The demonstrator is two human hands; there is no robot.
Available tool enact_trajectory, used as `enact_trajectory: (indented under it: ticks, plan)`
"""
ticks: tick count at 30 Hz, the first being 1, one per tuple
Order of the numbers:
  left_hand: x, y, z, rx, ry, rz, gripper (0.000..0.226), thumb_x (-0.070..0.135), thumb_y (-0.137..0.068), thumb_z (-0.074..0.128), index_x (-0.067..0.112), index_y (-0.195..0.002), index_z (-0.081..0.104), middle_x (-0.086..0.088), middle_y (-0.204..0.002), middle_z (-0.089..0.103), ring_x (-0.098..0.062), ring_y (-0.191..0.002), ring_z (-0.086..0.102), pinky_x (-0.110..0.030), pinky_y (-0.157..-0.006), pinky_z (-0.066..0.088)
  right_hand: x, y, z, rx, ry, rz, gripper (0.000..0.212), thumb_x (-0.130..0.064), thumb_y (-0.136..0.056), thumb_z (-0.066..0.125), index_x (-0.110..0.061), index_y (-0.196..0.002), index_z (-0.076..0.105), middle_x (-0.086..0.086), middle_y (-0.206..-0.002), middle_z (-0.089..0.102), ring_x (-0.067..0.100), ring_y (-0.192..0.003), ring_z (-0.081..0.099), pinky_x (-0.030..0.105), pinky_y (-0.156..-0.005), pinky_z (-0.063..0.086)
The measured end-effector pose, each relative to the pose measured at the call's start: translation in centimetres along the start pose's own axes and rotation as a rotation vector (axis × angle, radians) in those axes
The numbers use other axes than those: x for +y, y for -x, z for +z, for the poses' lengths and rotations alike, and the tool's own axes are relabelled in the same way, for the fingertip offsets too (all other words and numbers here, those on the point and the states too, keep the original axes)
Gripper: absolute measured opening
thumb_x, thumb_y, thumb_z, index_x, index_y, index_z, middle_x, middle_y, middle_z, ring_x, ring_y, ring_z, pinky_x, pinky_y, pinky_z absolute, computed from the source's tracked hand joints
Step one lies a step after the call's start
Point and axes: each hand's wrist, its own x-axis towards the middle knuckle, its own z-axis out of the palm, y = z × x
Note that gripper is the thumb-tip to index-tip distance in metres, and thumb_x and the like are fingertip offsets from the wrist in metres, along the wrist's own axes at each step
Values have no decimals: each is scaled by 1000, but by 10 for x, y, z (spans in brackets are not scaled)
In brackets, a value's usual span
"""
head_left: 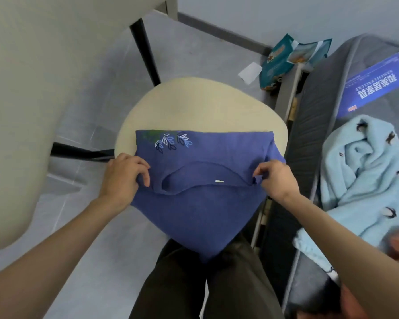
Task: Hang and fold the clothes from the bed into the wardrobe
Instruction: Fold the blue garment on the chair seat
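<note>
Folding step. The blue shirt [198, 203] lies across the near half of the cream chair seat [194, 102]. Its lower part hangs off the seat's near edge over the person's legs. The far edge runs straight across mid-seat and looks like a fold, with a leaf print at its left end.

The left hand [127, 173] has its fingers curled, pinching shoulder fabric at the seat's left edge. The right hand [276, 178] has thumb and fingers clamped on the other shoulder at the seat's right edge. The neckline with its small white tag sits between them.

Doing it well, by my judgement:
- Hold both pinches level and pull the shoulders taut so the collar flattens.
- Lay the edges square, then smooth.
- Bring the hanging part up onto the seat, or its weight probably drags the fold off.

Materials:
- Shirt: thin, soft, matte knit, limp and quick to crease.
- Seat: smooth, rounded, hard-looking.
- Right of the seat: a dark grey mattress [313, 125] with a woven-looking side. On it lies a crumpled, fluffy pale-blue fleece garment [359, 169] with small dark prints.
</note>
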Motion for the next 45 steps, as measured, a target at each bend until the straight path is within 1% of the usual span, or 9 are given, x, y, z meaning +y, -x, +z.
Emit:
enact_trajectory:
  ticks: [3,6,10,14,20,25,34,39,45]
  plan:
    - [9,1,2,112,59,-31,43,-23,-56,52,16,-67,68,-1,-94,71,-31,-89,57,-46,-78,44,-4,8,6,149,166,-47,36,7,-74,47,-23,-77,66,1,-94,59,27,-97,47,34,-74,37]
    - [23,-12,3,212,81,-29,45,-16,-77,45,11,-106,65,-8,-112,60,-33,-98,53,-45,-77,45,-18,1,3,220,30,-183,43,5,-84,45,-19,-114,64,5,-114,52,24,-100,47,31,-77,39]
    - [33,-40,8,77,-11,-43,49,4,-94,45,23,-139,43,-2,-133,43,-29,-108,51,-43,-74,46,-38,-33,-6,69,-53,-198,62,2,-88,48,-18,-146,37,7,-140,32,22,-109,49,25,-88,44]
    - [35,-66,15,-57,-39,-105,60,7,-96,44,24,-150,22,-4,-148,26,-32,-115,50,-43,-80,44,-48,-60,-10,-91,28,-8,77,7,-82,57,-12,-148,24,12,-143,21,28,-105,48,41,-78,57]
    - [41,-87,18,-140,-96,-276,46,9,-92,56,10,-132,35,-18,-127,34,-38,-94,54,-40,-66,39,-43,-79,-13,-117,121,82,45,-1,-77,69,0,-115,44,21,-122,42,37,-85,58,48,-71,58]
    - [39,-97,8,-255,-323,-284,28,15,-95,52,3,-118,43,-19,-120,47,-39,-106,52,-37,-69,32,-40,-88,-32,-202,95,40,23,-16,-78,72,1,-91,63,19,-80,71,31,-70,69,40,-71,57]
    - [44,-165,-55,108,-70,-447,37,0,-92,47,-2,-127,36,-25,-132,37,-47,-109,47,-41,-69,32,-88,-135,-83,121,-74,-96,16,-17,-81,69,-3,-85,63,9,-80,56,21,-76,49,18,-56,28]
    - [49,-171,-69,274,45,-398,30,-3,-92,45,-7,-122,39,-24,-133,35,-44,-95,53,-37,-67,37,-96,-146,-94,276,-185,-168,7,-9,-83,62,-10,-89,58,13,-105,57,23,-87,53,13,-64,29]
    - [47,-116,-41,322,116,-277,17,-10,-86,46,-2,-100,48,-19,-124,40,-35,-81,49,-37,-64,34,-67,-108,-71,342,-182,-231,9,-3,-81,57,-7,-89,57,1,-98,44,16,-82,45,19,-71,33]
